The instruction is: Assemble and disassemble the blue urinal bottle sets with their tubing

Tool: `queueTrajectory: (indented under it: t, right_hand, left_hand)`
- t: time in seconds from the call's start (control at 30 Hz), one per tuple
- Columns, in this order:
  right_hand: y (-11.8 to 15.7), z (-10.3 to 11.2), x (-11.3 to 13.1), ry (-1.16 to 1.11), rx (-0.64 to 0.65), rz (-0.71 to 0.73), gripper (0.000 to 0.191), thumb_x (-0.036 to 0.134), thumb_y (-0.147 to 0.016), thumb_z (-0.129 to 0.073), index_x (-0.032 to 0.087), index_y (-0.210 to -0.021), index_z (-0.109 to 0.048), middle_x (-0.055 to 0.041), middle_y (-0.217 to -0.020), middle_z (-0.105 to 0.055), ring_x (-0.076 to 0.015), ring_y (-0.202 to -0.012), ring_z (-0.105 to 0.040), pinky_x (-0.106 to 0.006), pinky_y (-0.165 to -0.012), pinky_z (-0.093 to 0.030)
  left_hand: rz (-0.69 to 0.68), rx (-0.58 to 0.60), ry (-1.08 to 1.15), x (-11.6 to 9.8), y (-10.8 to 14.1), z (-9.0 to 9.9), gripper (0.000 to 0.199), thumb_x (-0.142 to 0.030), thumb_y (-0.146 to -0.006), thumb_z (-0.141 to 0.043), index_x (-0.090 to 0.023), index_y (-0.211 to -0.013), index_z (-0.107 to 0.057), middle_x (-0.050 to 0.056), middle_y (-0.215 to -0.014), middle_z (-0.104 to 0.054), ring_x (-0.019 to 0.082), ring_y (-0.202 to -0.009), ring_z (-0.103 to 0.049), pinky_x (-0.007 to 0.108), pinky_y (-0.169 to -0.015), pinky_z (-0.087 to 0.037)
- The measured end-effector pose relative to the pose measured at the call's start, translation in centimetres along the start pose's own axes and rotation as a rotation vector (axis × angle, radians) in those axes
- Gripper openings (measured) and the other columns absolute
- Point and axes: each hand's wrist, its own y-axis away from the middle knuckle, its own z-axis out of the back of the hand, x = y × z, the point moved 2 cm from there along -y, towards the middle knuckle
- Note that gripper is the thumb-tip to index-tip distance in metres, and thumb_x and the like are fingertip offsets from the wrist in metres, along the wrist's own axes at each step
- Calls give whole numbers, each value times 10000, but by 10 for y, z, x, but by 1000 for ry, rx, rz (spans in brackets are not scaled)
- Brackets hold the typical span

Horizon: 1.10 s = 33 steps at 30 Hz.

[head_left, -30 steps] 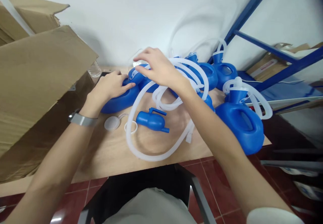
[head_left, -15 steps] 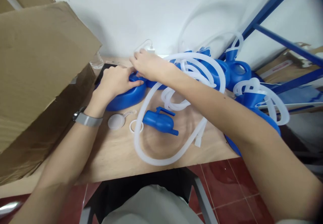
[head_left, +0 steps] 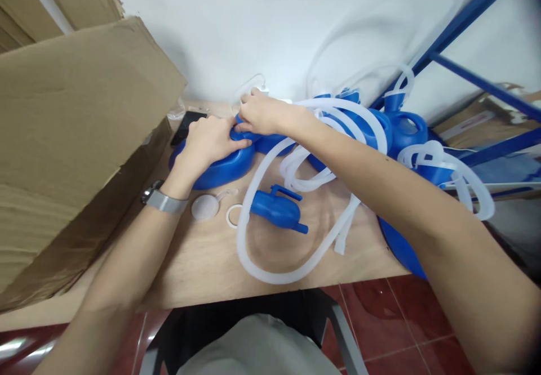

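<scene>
The left hand (head_left: 213, 138) is clasping the blue bottle (head_left: 224, 169) beneath its palm, thumb spread. The right hand (head_left: 260, 114), arm extended, is gripping the bottle's neck end with curled fingers, just beside.

Gap between left forearm (head_left: 131, 259) and (looped) hose (head_left: 273, 277)

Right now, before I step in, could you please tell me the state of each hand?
Left hand: closed over the blue plastic bottle, holding it.
Right hand: fingers curled at that bottle's neck; whether closed on it cannot be told.
</scene>
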Motion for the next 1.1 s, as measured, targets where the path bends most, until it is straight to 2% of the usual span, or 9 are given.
queueTrajectory:
  t: [0.1, 0.17, 0.27, 0.4, 0.57, 0.77, 0.87, 0.97, 1.1]
  right_hand:
    - [2, 5, -2, 81, 152, -55, 262, 333, -951, -775, 137, -787, -718, -134, -1074, -696, -338, -1129, -686, -538, -1071, -530]
    - [4, 8, 1, 84, 170, -76, 227, 293, -983, -715, 129, -826, -724, -151, -1128, -690, -344, -1157, -678, -552, -1102, -505]
    - [9, 8, 8, 34, 141, -97, 218, 245, -1024, -616, 134, -868, -720, -157, -1155, -709, -333, -1171, -673, -553, -1139, -470]
    - [19, 9, 13, -129, 83, -118, 294, 270, -1078, -507, 184, -893, -719, -118, -1184, -739, -258, -1104, -669, -456, -1064, -513]
    - [27, 14, 12, -324, 87, -88, 263, 286, -1058, -535, 223, -899, -734, -57, -1196, -746, -188, -1097, -652, -376, -1058, -502]
    - [29, 19, 7, -676, 42, -31, 247, 381, -1054, -575, 221, -915, -703, -46, -1056, -733, -197, -1011, -657, -366, -997, -531]
    - [30, 24, 1, -669, 37, -125, 263, 383, -1054, -595, 207, -872, -665, -41, -958, -686, -193, -924, -617, -337, -921, -524]
    - [35, 34, -4, -636, 3, -213, 335, 440, -1096, -520, 204, -890, -637, -39, -920, -649, -193, -892, -587, -329, -881, -514]
    - [51, 49, -7, -513, 25, -218, 412, 522, -1119, -420, 199, -1011, -651, -79, -1039, -711, -236, -978, -634, -399, -967, -519]
  left_hand:
    - [-3, 12, 6, 0, -1, 1, 613, -735, -912, -630, -218, -1218, -750, 180, -1112, -778, 471, -1124, -705, 584, -970, -532]
    - [-5, 11, 12, 0, -2, 1, 609, -723, -912, -643, -217, -1232, -752, 184, -1111, -778, 475, -1124, -709, 596, -980, -528]
    - [-2, 17, 15, -1, -2, 1, 609, -705, -912, -657, -219, -1268, -748, 187, -1130, -778, 471, -1125, -711, 592, -986, -527]
    - [-8, 14, -12, -4, 0, 4, 604, -708, -923, -635, -223, -1261, -755, 182, -1156, -783, 464, -1135, -711, 558, -972, -537]
    - [4, 23, -24, -5, 1, 5, 636, -735, -938, -591, -242, -1307, -751, 163, -1166, -784, 444, -1154, -710, 529, -996, -534]
    - [12, 34, -52, 0, 0, 3, 679, -765, -921, -589, -223, -1286, -770, 185, -1145, -785, 464, -1125, -721, 540, -989, -548]
    - [-13, 33, -77, -1, 0, 4, 671, -767, -930, -566, -274, -1344, -754, 175, -1167, -794, 472, -1112, -732, 537, -947, -564]
    - [-27, 40, -75, -1, 1, 6, 660, -755, -939, -558, -300, -1384, -736, 166, -1204, -799, 470, -1121, -737, 531, -928, -568]
    - [-35, 33, -62, -2, 2, 7, 645, -738, -930, -587, -277, -1350, -750, 163, -1241, -798, 466, -1136, -741, 505, -907, -573]
